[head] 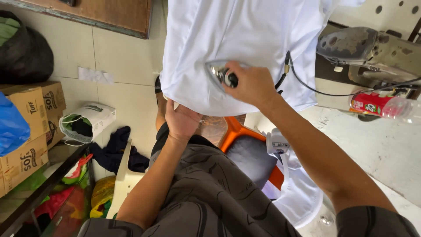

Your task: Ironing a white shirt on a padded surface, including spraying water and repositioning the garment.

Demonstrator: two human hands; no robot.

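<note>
Pale floor tiles and stacked cardboard boxes (pixel 30 131) lie below me. Over my lap hangs a white shirt (pixel 245 48). My right hand (pixel 252 85) is closed around the handle of an iron (pixel 221 74) pressed onto the cloth. My left hand (pixel 182 120) clutches the hem from beneath. I judge taut cloth and slow, even strokes matter, with the cord (pixel 307 85) kept aside.
</note>
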